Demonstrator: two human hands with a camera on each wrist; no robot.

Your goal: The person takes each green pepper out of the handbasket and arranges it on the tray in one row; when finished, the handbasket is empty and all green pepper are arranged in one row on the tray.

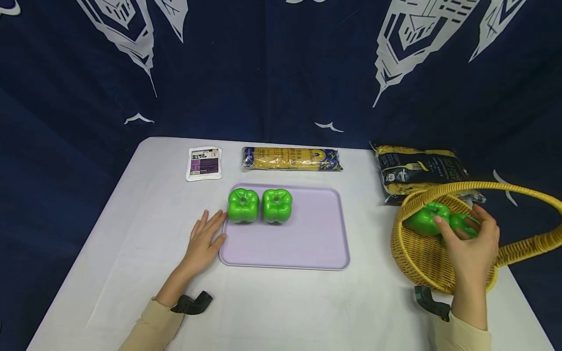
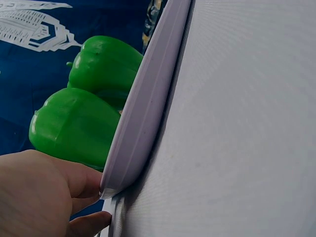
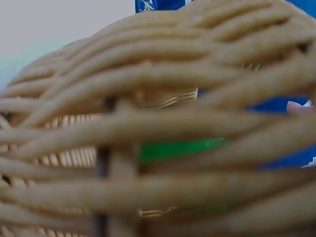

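Observation:
Two green bell peppers stand side by side on the lilac tray, near its upper left corner. My left hand lies at the tray's left edge with fingers extended; the left wrist view shows its fingertips right at the tray rim. On the right, my right hand reaches into a yellow wicker basket, thumb and fingers curled round a green bell pepper. Beside that one lies another green bell pepper. Basket weave blocks most of the right wrist view.
Behind the tray lie a flat white packet with a purple label and a long yellow-and-blue pasta packet. A black-and-yellow bag sits behind the basket, whose arched handle rises to the right. A dark blue curtain hangs behind the table.

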